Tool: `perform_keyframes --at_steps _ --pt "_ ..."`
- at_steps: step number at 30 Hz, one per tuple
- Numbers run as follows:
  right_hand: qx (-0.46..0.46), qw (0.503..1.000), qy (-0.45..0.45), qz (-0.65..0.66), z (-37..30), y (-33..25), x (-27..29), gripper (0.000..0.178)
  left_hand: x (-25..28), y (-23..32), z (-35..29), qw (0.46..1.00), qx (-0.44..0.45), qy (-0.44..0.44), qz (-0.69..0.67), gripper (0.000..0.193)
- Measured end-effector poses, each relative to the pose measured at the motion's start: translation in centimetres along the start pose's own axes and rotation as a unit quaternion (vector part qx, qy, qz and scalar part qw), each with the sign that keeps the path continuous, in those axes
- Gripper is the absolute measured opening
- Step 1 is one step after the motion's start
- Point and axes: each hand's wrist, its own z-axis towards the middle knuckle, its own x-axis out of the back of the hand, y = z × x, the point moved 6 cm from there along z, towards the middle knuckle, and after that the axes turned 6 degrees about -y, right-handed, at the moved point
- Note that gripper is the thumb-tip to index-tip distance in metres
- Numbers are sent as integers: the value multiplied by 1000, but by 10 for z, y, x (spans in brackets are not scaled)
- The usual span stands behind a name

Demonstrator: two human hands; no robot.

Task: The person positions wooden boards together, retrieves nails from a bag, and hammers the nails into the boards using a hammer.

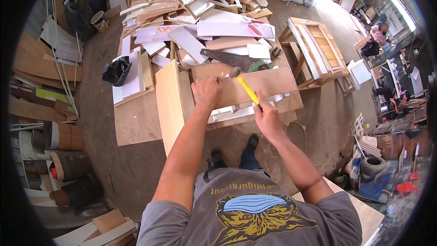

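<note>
My right hand grips the black lower end of a hammer with a yellow handle. The hammer's dark head is over a flat brown board, close to my left hand. That hand rests on the board's left part with its fingers curled closed; whatever they pinch, if anything, is too small to make out. Left of it, a light wooden panel meets the board's end. White pieces show beneath the board. Just beyond it lies a handsaw with a green handle.
Wood and white board offcuts are heaped across the far worktable. A black plastic bag sits at its left. To the right stands a wooden frame-like table. Farther right are other people and a tyre.
</note>
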Motion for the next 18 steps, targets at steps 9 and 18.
perform_keyframes --at_steps 9,18 --pt "-39 998 -40 -31 8 -13 10 45 4 2 0 1000 5 -20 -8 48" --pt "-69 993 -67 -65 10 -16 18 46 6 2 1 999 8 -33 3 48"
